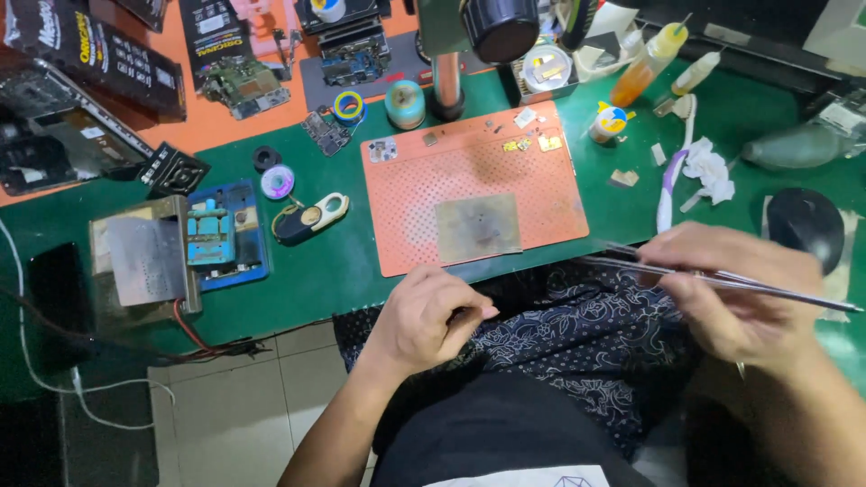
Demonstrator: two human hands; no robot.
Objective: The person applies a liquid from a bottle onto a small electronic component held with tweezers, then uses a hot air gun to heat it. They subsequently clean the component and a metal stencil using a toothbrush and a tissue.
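The green tabletop (pixel 343 271) is crowded. The right hand (pixel 735 289) has a closed grip on thin tweezers (pixel 722 280); the left hand (pixel 428 316) is curled, contents hidden. Any small part could slip into the lap.

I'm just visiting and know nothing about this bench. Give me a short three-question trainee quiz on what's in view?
1. True or false: the right hand holds metal tweezers.
2. What colour is the perforated work mat? A green, B orange, C blue.
3. Which hand is closed into a loose fist over the lap?

Key: 1 true. 2 B. 3 the left hand.
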